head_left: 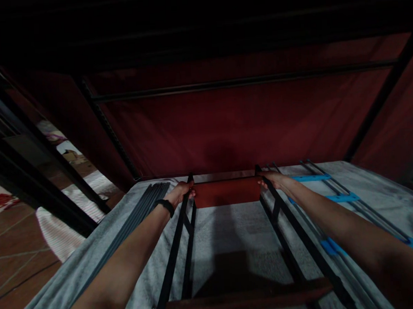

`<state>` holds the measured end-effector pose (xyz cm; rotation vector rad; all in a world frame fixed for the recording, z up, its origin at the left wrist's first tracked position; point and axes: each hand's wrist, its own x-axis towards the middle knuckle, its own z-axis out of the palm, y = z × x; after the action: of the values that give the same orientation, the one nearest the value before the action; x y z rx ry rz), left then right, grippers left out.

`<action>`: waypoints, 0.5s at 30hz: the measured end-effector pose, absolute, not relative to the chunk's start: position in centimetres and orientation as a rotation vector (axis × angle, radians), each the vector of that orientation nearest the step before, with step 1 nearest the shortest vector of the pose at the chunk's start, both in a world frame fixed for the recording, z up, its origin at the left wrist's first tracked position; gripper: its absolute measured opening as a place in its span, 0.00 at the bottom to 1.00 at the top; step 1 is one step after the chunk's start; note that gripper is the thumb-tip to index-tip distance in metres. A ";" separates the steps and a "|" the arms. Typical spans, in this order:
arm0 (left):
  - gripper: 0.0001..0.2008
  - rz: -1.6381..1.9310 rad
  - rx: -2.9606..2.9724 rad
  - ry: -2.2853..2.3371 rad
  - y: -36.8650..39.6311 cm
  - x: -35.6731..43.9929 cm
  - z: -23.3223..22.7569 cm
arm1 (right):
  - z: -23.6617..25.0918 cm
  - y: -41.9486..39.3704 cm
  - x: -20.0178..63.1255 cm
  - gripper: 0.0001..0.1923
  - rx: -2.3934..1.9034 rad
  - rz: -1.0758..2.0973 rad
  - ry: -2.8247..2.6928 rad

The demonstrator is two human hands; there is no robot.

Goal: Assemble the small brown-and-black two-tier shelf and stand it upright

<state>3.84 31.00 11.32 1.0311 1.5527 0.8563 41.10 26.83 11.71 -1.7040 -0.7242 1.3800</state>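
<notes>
A black metal frame (178, 248) with two long side rails lies over a grey sheet, its far end close to the red cloth. An orange-red board (227, 192) spans the rails at the far end, and a darker brown board (248, 300) crosses them at the near end. My left hand (182, 191), with a black band at the wrist, is closed around the far end of the left rail beside the board. On the opposite rail my right hand (273, 179) is closed the same way, its fingertips against the board's right end.
Several thin grey rods (141, 222) lie bundled on the sheet at left. At right are more rods joined by blue plastic connectors (343, 197). Dark bunk posts (111, 127) and a red curtain (226, 126) enclose the bed, with a dark structure overhead. Tiled floor (17, 247) shows at left.
</notes>
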 end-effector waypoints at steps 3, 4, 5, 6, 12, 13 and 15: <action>0.11 0.870 0.971 1.560 30.6 4.0 12.3 | 12.4 26.1 40.7 0.07 -1.687 1.387 -0.708; 0.11 0.879 0.956 1.554 30.3 4.0 12.8 | 12.8 25.7 40.6 0.07 -1.680 1.386 -0.706; 0.10 0.887 0.943 1.545 30.0 3.9 13.5 | 13.3 25.3 40.4 0.07 -1.673 1.382 -0.706; 0.10 0.896 0.931 1.533 29.5 3.9 14.2 | 13.9 24.9 40.3 0.08 -1.666 1.376 -0.708; 0.08 0.944 0.887 1.453 25.6 3.5 20.0 | 18.9 21.6 40.0 0.07 -1.586 1.298 -0.782; 0.08 0.951 0.885 1.439 24.9 3.4 21.2 | 19.8 21.0 40.0 0.07 -1.561 1.277 -0.804; 0.07 0.965 0.886 1.412 23.5 3.4 23.4 | 21.9 19.8 40.2 0.06 -1.499 1.212 -0.862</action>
<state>3.41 23.54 23.39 0.8858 1.4125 0.9651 40.17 19.78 21.91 -1.4992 -0.8616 1.2117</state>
